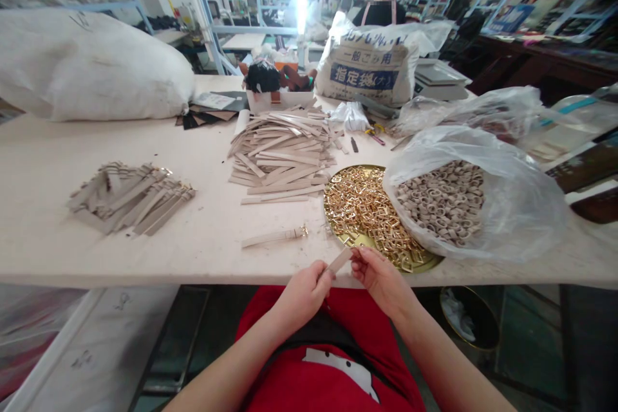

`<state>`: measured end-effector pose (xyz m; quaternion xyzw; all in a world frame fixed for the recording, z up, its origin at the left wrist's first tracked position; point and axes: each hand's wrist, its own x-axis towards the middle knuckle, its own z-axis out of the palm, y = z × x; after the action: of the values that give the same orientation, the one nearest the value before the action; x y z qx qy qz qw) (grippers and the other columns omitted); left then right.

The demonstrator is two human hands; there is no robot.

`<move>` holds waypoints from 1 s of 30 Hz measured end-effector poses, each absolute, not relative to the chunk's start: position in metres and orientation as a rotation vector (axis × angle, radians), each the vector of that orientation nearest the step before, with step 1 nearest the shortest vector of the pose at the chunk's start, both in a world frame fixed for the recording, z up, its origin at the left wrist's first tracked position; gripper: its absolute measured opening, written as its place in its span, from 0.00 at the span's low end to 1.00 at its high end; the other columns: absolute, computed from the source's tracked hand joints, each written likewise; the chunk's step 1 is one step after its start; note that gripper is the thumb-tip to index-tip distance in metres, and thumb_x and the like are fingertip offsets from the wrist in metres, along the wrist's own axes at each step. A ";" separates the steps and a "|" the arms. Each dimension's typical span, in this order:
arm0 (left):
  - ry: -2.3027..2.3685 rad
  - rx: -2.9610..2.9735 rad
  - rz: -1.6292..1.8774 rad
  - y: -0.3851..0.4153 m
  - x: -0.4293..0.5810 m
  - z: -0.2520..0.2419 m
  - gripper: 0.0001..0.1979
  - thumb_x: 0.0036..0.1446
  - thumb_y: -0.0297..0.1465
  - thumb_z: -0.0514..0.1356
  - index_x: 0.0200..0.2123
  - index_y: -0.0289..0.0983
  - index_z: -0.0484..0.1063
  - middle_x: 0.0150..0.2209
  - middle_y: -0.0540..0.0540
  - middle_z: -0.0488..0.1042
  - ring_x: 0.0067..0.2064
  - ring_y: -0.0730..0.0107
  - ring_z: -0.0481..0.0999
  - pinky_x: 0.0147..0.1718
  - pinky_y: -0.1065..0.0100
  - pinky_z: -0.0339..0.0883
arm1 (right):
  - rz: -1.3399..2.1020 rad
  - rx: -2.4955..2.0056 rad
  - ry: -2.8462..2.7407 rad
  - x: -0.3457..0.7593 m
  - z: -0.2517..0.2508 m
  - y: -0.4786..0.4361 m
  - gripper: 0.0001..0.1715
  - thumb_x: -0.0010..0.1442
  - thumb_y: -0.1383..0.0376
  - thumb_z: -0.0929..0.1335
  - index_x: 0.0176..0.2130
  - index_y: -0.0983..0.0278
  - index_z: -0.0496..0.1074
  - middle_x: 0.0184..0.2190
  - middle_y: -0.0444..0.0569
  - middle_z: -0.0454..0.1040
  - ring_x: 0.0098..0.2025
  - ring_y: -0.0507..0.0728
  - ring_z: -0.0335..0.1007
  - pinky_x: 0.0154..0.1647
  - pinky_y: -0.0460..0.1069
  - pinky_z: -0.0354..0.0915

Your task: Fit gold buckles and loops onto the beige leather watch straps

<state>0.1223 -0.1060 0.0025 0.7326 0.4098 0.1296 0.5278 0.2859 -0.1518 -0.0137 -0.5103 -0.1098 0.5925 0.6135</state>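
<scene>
My left hand [309, 288] is closed on a short grey strap [340, 261] near the table's front edge. At the strap's far end, my right hand [374, 269] has its fingers pinched together; whether a small buckle is between them is too small to tell. Just beyond my right hand, a round golden tray [431, 264] holds a heap of gold buckles [369, 206]. A finished-looking strap with a gold buckle [275, 237] lies to the left of my hands. Behind it is a pile of loose grey strips [282, 151].
An open plastic bag [524, 206] of small grey loops [441, 199] lies at the right. Bundled straps [132, 196] are at the left. Farther back stand a white sack [96, 71], a printed sack [367, 64] and a box [280, 100]. A person [381, 9] is beyond the table.
</scene>
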 end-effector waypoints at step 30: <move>0.878 1.382 0.327 -0.107 0.133 -0.009 0.12 0.56 0.39 0.50 0.29 0.37 0.59 0.20 0.55 0.62 0.20 0.79 0.59 0.21 0.75 0.54 | 1.245 -1.271 -0.501 0.248 -0.024 -0.167 0.11 0.51 0.57 0.69 0.29 0.62 0.67 0.26 0.43 0.69 0.29 0.53 0.63 0.34 0.49 0.62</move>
<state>0.1333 -0.1066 -0.0090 0.6135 0.3898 0.1452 0.6712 0.2475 -0.1665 -0.0243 -0.5487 -0.2165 0.5377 0.6025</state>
